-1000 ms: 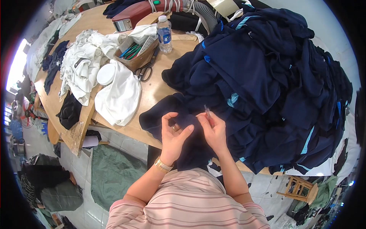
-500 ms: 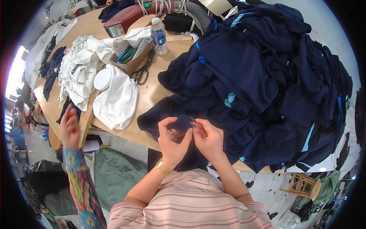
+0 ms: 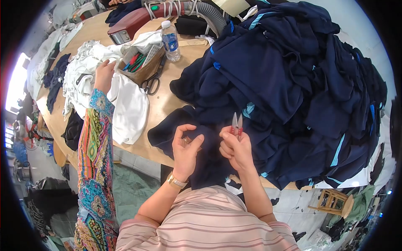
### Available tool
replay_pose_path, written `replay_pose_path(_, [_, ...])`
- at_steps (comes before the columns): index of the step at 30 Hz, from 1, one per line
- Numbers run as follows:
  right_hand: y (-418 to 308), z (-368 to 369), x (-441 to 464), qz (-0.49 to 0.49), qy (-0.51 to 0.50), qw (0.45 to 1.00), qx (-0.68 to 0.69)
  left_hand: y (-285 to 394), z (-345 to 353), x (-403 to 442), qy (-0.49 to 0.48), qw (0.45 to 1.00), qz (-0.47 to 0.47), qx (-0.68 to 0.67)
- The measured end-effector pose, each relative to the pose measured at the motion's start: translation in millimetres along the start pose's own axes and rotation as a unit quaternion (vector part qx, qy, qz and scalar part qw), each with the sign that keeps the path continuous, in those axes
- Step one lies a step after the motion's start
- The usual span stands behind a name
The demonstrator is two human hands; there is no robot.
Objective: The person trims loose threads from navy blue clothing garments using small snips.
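Navy fabric [image 3: 209, 154] lies between my hands and hangs over the table's front edge. My left hand [image 3: 186, 148] has its fingers curled on a part of this fabric, thumb and forefinger curved towards each other. To the right, my right hand [image 3: 238, 146] grips small red-handled thread snips [image 3: 237, 123], whose two pointed blades stand apart and point away from me. The snips are clear of the fabric edge at my left hand. A large heap of navy garments [image 3: 268, 75] with light blue strips rises just beyond and to the right.
Another person's patterned sleeve [image 3: 96, 167] reaches in from the lower left, the hand over white cloth [image 3: 86, 62]. Further back are a basket [image 3: 142, 73], black scissors [image 3: 150, 83], a water bottle [image 3: 170, 42] and a red machine [image 3: 142, 21]. A wooden stool [image 3: 333, 203] stands at right.
My right hand has moved the snips away from my left hand, blades now upward. The other person's arm has come in at left and reached forward to the white cloth.
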State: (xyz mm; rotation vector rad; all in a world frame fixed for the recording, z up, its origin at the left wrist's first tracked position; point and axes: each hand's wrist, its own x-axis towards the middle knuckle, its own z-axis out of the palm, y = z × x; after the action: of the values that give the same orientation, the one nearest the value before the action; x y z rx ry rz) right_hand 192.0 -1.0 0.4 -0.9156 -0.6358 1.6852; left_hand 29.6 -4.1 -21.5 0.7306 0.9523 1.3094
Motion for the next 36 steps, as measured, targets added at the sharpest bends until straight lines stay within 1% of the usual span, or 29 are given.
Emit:
replay_pose_path(2, [1.6, 0.3, -1.4, -0.068, 0.051, 0.988, -0.127, 1.0, 2.6, 2.1, 0.006, 0.998, -0.019, -0.057])
replay_pose_path(3, [4.0, -1.3, -0.8, -0.138, 0.043, 0.962, -0.231, 1.8, 3.2, 2.6, 0.009, 0.996, -0.028, -0.086])
replay_pose_path(4, [6.4, -1.7, -0.9, -0.177, 0.052, 0.937, -0.298, 2.6, 2.3, 2.6, 0.013, 0.994, -0.041, -0.100])
replay_pose_path(6, [10.5, -0.7, -2.1, -0.251, 0.071, 0.867, -0.424, 5.8, 0.6, 2.0, 0.022, 0.989, -0.066, -0.129])
replay_pose_path(7, [7.4, 2.4, -4.2, -0.243, 0.067, 0.852, -0.460, 9.3, 2.6, 1.3, 0.033, 0.985, -0.077, -0.150])
replay_pose_path(8, [8.7, 2.6, -4.8, -0.258, 0.062, 0.838, -0.477, 15.2, 7.0, 0.3, 0.062, 0.979, -0.097, -0.165])
replay_pose_path(10, [12.9, 2.5, -7.5, -0.290, 0.051, 0.807, -0.512, 18.5, 3.7, -1.1, 0.069, 0.975, -0.107, -0.179])
replay_pose_path(11, [12.6, 3.0, -9.4, -0.281, 0.051, 0.794, -0.536, 20.1, 4.5, -1.7, 0.077, 0.974, -0.109, -0.183])
replay_pose_path(14, [14.7, 5.1, -8.7, -0.338, 0.044, 0.742, -0.577, 19.7, 0.2, -3.8, 0.070, 0.974, -0.111, -0.183])
replay_pose_path(18, [11.5, 8.0, -9.9, -0.350, 0.037, 0.695, -0.628, 17.3, 3.8, -6.5, 0.071, 0.981, -0.084, -0.158])
replay_pose_path(19, [11.6, 8.0, -9.0, -0.366, 0.040, 0.692, -0.622, 17.2, 5.5, -7.7, 0.070, 0.983, -0.077, -0.150])
replay_pose_path(24, [10.4, 5.8, -6.4, -0.371, 0.029, 0.698, -0.612, 14.2, 8.2, -9.6, 0.069, 0.988, -0.058, -0.124])
replay_pose_path(27, [9.2, 5.5, -6.8, -0.367, 0.027, 0.697, -0.616, 14.5, 12.5, -9.5, 0.078, 0.993, -0.035, -0.082])
replay_pose_path(30, [7.7, 3.2, -7.0, -0.366, 0.030, 0.691, -0.622, 13.6, 10.8, -11.5, 0.076, 0.995, -0.043, -0.044])
replay_pose_path(31, [7.8, 2.3, -7.7, -0.365, 0.034, 0.690, -0.624, 15.6, 14.1, -12.2, 0.090, 0.995, -0.041, -0.020])
replay_pose_path(34, [7.5, 0.1, -10.5, -0.336, 0.051, 0.734, -0.588, 11.6, 11.2, -13.7, 0.087, 0.995, -0.044, -0.009])
replay_pose_path(35, [8.3, -0.8, -11.9, -0.312, 0.067, 0.776, -0.544, 10.9, 12.1, -14.5, 0.089, 0.995, -0.040, 0.000])
replay_pose_path(36, [7.3, 1.8, -16.2, -0.231, 0.085, 0.844, -0.476, 7.5, 10.0, -14.9, 0.081, 0.996, -0.030, 0.015])
